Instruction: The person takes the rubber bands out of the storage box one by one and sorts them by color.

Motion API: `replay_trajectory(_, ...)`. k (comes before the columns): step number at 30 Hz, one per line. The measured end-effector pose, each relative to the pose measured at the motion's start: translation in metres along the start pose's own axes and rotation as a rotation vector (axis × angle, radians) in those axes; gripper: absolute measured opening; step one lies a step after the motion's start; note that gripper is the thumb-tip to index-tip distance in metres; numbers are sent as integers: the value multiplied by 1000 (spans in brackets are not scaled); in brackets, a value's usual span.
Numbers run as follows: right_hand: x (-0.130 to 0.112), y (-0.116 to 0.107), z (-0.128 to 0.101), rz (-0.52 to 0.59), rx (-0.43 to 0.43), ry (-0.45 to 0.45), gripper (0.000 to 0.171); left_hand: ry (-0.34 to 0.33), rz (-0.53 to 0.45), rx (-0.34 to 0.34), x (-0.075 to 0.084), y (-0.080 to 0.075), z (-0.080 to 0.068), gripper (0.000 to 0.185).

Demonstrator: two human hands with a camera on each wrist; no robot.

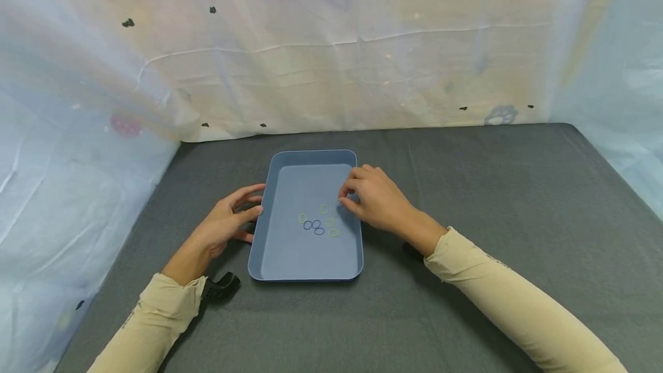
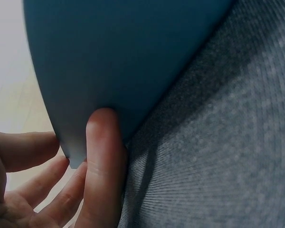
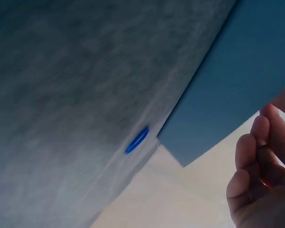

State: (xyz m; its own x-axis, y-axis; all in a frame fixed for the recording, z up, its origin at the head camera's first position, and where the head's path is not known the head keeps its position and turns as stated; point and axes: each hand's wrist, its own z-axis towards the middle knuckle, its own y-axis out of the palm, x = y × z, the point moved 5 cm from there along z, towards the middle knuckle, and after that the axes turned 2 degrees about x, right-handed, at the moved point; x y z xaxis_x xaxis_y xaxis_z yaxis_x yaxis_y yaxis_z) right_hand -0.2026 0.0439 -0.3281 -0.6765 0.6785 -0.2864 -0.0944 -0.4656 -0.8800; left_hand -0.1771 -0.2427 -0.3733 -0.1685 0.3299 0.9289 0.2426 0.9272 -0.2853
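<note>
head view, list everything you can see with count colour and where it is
tray: 1, blue, middle of the table, long side pointing away from the person
yellow-green rubber bands: about 4, small loops, on the tray floor
dark blue rubber bands: 3, small loops in a touching row, on the tray floor beside the yellow-green ones
table cover: 1, dark grey fabric, under the tray
sheeting: pale, translucent, with small dark marks, behind and on both sides of the table
black object: 1, on the table by the left sleeve, kind unclear
sleeves: 2, beige, on both forearms
left hand: 1, fingers touching the tray's left wall
right hand: 1, fingers curled at the tray's right rim
</note>
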Motion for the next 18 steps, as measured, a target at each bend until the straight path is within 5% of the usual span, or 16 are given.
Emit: replay_trajectory(18,22,-27,-25,-59,34,83,5,-3,9,1,2,1,-3,60)
